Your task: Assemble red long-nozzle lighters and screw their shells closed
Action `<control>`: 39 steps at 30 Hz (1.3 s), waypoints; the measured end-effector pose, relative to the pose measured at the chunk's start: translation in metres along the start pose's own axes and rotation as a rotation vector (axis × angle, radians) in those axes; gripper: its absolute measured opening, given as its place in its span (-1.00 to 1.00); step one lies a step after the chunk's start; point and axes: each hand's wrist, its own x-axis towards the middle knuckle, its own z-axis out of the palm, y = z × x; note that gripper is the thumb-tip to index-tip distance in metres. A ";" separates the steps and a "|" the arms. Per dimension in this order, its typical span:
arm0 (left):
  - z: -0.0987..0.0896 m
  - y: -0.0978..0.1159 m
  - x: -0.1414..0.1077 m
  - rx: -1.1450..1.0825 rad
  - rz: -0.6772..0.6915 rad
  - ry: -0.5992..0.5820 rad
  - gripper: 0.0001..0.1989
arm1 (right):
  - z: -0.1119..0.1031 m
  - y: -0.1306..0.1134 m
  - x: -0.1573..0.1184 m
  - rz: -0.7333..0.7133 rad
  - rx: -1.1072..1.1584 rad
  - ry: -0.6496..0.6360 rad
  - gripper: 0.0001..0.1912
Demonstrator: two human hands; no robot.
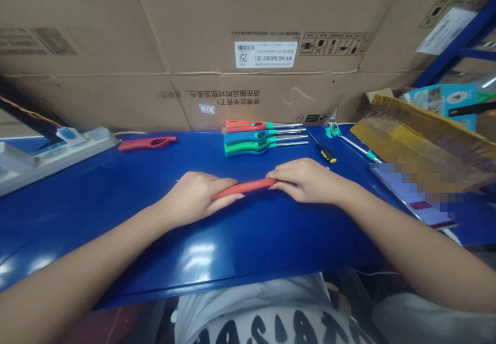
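Note:
Between my two hands an orange lighter body (245, 188) is held above the blue table (155, 251). My left hand (197, 197) pinches its left end between thumb and fingers. At its other end, my right hand (304, 180) grips with thumb and fingertips, which hide that end. Just beyond lies a stack of long-necked gas lighters (248, 142) in orange, blue and green, their metal tubes to the right. A red lighter body (147, 143) without a tube rests farther left. To the right of the stack is a black and yellow screwdriver (326, 153).
A white power strip (58, 155) runs along the left. Loose metal tubes with green parts (354, 145), a phone (414, 197) and an open cardboard box (426, 142) lie at the right. A large carton (174, 55) stands upright behind the table.

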 end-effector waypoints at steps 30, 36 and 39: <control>-0.002 -0.011 0.001 0.103 -0.148 0.164 -0.62 | -0.035 0.040 -0.014 0.194 -0.300 0.079 -0.83; 0.002 -0.005 0.000 0.078 -0.059 0.160 -0.61 | -0.007 0.016 -0.002 -0.002 -0.161 0.108 -0.78; 0.009 -0.001 -0.002 -0.004 -0.026 0.159 -0.64 | 0.007 0.003 0.004 -0.083 -0.239 0.177 -0.72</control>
